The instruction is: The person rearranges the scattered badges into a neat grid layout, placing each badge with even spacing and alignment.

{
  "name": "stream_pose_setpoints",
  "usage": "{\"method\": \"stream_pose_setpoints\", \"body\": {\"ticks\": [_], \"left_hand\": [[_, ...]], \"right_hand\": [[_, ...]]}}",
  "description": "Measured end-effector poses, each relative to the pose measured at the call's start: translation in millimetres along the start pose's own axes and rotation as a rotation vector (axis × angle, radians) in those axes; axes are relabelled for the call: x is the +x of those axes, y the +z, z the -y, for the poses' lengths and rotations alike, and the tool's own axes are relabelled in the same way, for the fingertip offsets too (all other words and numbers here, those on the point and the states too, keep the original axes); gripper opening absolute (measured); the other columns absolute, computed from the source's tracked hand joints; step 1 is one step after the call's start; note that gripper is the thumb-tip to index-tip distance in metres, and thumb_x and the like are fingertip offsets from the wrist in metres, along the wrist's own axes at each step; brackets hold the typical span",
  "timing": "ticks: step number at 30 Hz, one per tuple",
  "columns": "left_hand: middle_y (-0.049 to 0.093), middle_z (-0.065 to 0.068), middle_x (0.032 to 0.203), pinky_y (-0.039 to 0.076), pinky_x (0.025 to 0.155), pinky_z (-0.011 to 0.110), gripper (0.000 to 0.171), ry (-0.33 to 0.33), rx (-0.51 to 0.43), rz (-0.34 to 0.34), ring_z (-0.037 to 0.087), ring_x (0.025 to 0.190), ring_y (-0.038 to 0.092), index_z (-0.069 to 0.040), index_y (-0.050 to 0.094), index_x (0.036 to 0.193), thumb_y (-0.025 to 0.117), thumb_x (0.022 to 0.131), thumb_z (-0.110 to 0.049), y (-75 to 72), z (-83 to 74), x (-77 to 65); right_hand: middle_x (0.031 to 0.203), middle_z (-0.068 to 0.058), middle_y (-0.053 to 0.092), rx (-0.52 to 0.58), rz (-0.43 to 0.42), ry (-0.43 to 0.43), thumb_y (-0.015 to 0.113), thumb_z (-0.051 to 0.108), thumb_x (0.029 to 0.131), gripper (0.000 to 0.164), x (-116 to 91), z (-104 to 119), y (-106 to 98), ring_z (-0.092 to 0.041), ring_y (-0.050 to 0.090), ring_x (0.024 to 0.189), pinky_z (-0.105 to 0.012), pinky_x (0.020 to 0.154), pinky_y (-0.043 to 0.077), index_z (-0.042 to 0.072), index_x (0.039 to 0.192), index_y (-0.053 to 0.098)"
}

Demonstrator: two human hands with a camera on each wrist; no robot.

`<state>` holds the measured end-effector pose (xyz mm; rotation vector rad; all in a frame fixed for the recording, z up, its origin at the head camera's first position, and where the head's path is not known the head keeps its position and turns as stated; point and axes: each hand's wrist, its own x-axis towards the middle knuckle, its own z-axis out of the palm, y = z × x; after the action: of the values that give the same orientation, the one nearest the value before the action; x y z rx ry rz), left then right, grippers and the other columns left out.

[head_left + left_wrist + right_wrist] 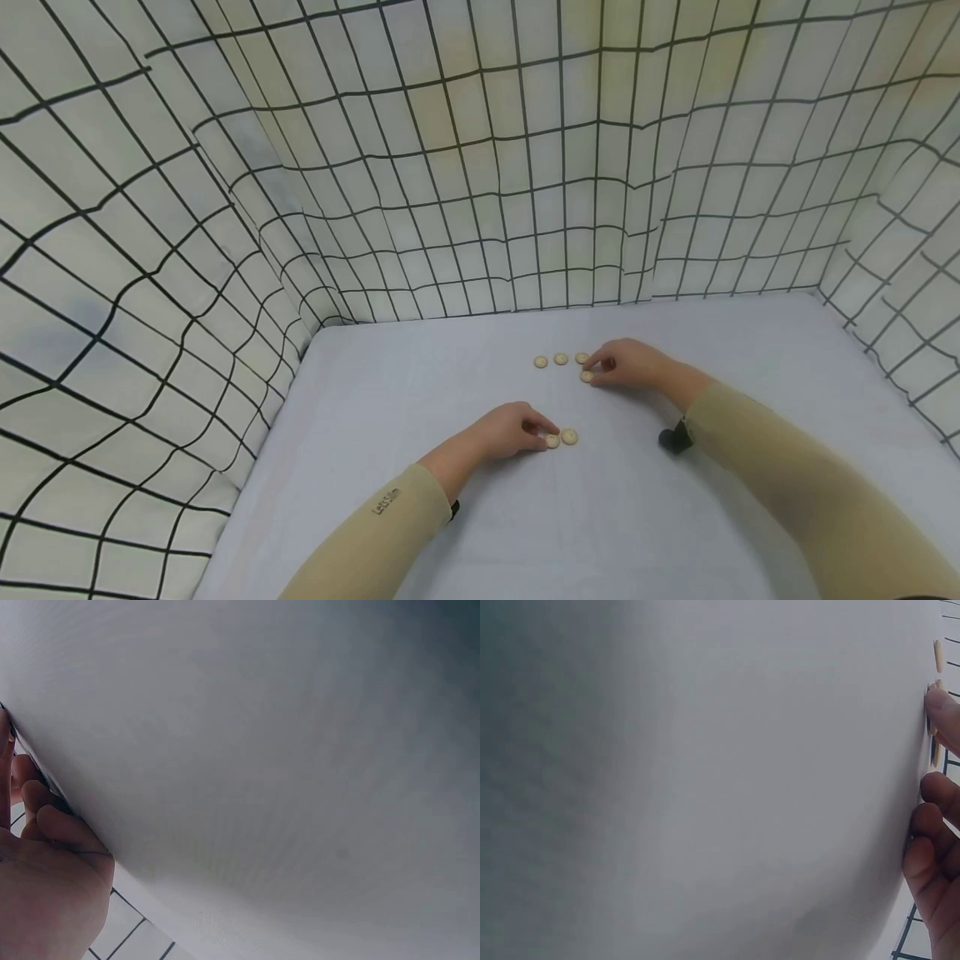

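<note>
Several round, cream-coloured buttons with small holes lie on a white tabletop. My left hand (504, 432) pinches one button (552, 441) at its left edge, low over the cloth. A second button (569, 436) lies right beside it. Farther back, my right hand (628, 363) holds another button (587, 377) between thumb and finger. Just behind that one is the right end of a short row, with a button (582, 357) close to the fingertips. In the right wrist view, the fingertips (939, 703) are down at the buttons. The left wrist view shows curled fingers (64, 829) but no button.
Two more buttons of the back row, a middle one (561, 359) and a left one (541, 362), lie flat. White walls with a black grid (480, 200) enclose the white table (360, 392) at the back and sides. A black wrist device (675, 438) hangs under the right sleeve.
</note>
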<state>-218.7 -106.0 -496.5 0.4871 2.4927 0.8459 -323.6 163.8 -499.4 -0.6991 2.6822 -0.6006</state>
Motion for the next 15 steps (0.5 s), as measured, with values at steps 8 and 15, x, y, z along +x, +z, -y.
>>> {"method": "stream_pose_setpoints", "body": {"ticks": [8,15], "left_hand": [[0.058,-0.011,0.095,0.044,0.080,0.029,0.020,-0.007,-0.010,-0.006,0.009,0.088,0.053,-0.030,0.077,0.109,0.075,0.090,-0.023,-1.0,0.2,-1.0],[0.058,-0.011,0.094,0.044,0.080,0.029,0.019,-0.009,-0.016,-0.004,0.009,0.088,0.053,-0.031,0.077,0.108,0.075,0.090,-0.024,-0.5,0.1,-1.5]], "right_hand": [[0.091,0.005,0.062,0.011,-0.005,-0.006,0.075,0.037,0.087,0.033,-3.0,0.7,-1.5,-0.015,0.054,0.084,-0.035,0.076,0.045,0.027,0.118,0.073],[0.093,0.005,0.062,0.049,0.024,0.019,0.078,0.039,0.083,0.037,-12.7,2.6,-0.3,-0.016,0.054,0.086,-0.036,0.077,0.046,0.031,0.119,0.072]]}}
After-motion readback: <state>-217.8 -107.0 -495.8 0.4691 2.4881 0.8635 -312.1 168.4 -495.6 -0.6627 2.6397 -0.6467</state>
